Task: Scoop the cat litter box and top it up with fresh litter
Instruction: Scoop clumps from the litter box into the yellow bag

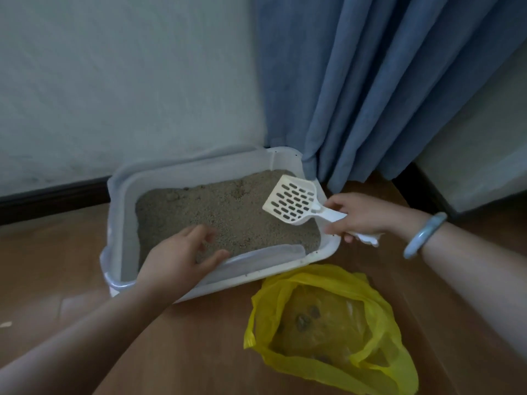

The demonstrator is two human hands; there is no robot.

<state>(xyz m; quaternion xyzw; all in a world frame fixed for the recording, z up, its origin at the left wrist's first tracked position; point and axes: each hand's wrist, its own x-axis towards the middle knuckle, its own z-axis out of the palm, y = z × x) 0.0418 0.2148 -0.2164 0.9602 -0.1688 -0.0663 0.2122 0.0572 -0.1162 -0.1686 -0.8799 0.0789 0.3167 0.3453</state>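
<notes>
A white litter box [122, 195] sits on the wooden floor in the corner, filled with sandy grey litter [222, 212]. My right hand [362, 215] grips the handle of a white slotted scoop [292, 202], whose empty blade hangs above the box's right side. My left hand [179, 260] is at the box's near rim, thumb on the rim's inner edge, fingers loosely curled above the litter. An open yellow plastic bag [328, 329] lies on the floor in front of the box with a few dark clumps inside.
A blue curtain [385, 81] hangs behind the box's right corner. A pale wall [128, 81] with a dark skirting board [54, 198] runs behind the box. A light bangle [425, 235] is on my right wrist.
</notes>
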